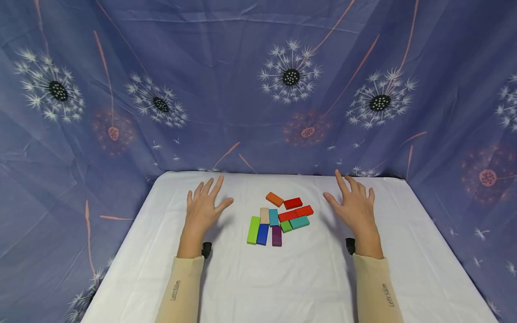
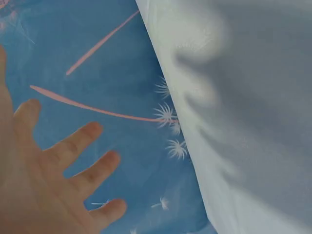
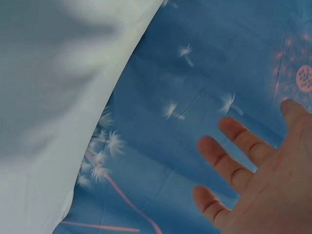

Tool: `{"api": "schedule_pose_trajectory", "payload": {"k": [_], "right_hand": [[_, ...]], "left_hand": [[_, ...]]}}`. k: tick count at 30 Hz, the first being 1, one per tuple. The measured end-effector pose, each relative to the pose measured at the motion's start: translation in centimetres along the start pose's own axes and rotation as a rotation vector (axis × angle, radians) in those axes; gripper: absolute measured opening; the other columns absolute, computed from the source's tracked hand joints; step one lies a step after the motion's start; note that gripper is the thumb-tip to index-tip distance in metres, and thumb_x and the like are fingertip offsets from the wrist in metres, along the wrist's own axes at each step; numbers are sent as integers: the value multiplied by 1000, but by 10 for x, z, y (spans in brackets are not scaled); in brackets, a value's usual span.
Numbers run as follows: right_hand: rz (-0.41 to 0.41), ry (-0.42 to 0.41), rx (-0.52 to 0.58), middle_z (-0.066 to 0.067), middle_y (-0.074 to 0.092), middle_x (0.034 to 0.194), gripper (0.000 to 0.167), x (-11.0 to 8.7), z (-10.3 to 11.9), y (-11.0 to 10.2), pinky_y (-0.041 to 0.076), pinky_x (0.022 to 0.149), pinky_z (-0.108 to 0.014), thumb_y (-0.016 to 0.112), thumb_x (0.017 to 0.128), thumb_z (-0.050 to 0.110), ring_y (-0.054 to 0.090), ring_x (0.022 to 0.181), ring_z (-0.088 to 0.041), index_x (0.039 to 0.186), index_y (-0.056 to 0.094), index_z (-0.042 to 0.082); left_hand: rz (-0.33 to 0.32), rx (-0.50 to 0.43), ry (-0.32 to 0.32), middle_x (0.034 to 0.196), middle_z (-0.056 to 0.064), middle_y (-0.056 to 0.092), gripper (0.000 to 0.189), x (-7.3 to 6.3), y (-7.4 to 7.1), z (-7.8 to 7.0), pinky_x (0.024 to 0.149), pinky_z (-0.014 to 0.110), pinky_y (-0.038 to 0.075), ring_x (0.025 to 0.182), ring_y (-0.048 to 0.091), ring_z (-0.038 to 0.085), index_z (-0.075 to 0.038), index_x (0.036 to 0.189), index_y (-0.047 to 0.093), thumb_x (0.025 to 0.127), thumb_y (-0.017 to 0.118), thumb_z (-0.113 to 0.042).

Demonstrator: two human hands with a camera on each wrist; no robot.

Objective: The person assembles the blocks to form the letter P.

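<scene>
Lying clustered, blocks (image 1: 273, 217) show red, orange, green, blue, teal, purple, beige.

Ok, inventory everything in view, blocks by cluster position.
Orange block: 1, orange, back
Red blocks: 3, red, back right
Beige block: 1, beige, middle
Teal blocks: 2, teal, centre, right
Green block: 1, green, beside teal
Lime block: 1, lime, leftmost
Blue block: 1, blue, front
Purple block: 1, purple, front
Tablecloth: 1, white, beneath
Dandelion-print backdrop: 1, blue, surrounding
Wrist cameras: 2, black, wrists
Sleeves: 2, beige, forearms
Left grip: 1, bare, left
Right grip: 1, bare, right
</scene>
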State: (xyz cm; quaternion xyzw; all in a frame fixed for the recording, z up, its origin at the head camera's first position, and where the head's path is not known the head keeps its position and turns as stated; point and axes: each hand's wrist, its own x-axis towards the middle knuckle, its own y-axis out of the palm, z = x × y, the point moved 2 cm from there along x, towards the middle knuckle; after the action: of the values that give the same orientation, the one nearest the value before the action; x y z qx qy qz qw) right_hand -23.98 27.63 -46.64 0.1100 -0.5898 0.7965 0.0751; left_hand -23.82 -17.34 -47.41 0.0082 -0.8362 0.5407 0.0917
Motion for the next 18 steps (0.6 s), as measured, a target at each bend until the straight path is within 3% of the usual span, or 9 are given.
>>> {"api": "schedule_pose_trajectory", "payload": {"k": [5,7,9,13,18], "right_hand": [[24,-13,-9,-24,48,149,87,-2,16,3,34,96,-66,46,101,75,49,126,-48,171,10,38],[33,-21,-13,-24,51,143,87,-2,23,3,37,90,-61,46,101,75,53,118,-45,171,10,39],[42,-34,-21,-24,55,137,88,-2,29,4,39,86,-58,47,100,75,56,112,-43,171,10,39],[56,-62,-43,-22,61,120,89,-2,41,7,39,77,-50,49,99,75,60,92,-35,171,8,41],[77,-98,-58,-13,60,95,92,-2,55,14,33,68,-40,54,97,74,51,69,-21,171,9,41]], "left_hand": [[23,-22,22,153,16,56,82,-5,1,-5,117,70,31,139,52,45,-44,169,21,100,57,-70],[33,-42,46,134,14,66,79,-7,3,-7,105,64,43,119,62,39,-44,168,26,100,60,-66],[50,-66,66,114,10,70,77,-8,6,-10,89,55,49,96,63,31,-43,166,31,99,63,-63],[108,-105,82,85,1,59,76,-12,13,-16,66,36,40,69,47,18,-44,164,37,97,70,-59],[206,-144,85,74,-1,51,80,-18,24,-24,59,31,34,62,41,14,-47,164,35,94,74,-59]]}}
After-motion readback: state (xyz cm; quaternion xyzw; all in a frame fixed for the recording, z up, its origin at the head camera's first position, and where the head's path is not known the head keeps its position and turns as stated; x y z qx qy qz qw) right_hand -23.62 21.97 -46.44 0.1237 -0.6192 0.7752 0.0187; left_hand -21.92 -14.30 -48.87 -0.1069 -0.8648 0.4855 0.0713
